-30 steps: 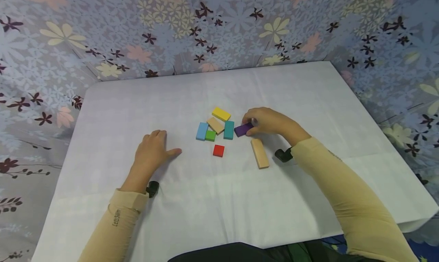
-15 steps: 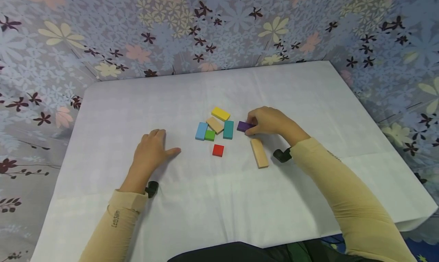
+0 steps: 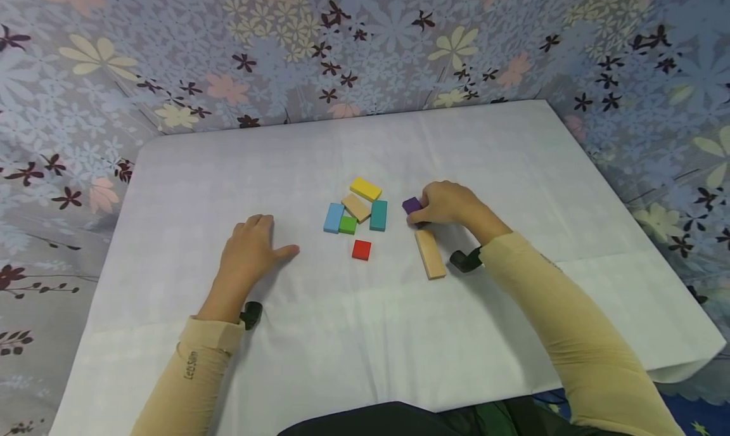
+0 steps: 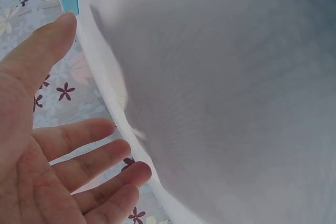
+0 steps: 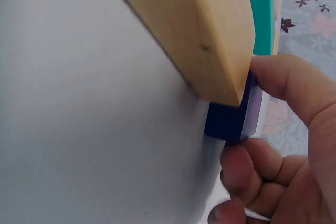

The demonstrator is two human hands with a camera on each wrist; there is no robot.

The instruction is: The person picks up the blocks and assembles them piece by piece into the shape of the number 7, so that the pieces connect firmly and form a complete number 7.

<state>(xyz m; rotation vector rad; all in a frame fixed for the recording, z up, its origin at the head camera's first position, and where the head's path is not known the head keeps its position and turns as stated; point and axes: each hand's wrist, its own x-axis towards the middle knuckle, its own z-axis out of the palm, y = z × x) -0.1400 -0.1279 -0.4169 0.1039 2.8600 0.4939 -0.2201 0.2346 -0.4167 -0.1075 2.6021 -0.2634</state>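
One plank [image 3: 430,255] beside purple block [image 3: 412,205]

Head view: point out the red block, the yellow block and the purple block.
Red block [image 3: 362,248], head view, top face.
Yellow block [image 3: 365,187], head view, top face.
Purple block [image 3: 411,205], head view, uncovered part.

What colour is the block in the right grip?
The block is purple; it shows best in the head view.
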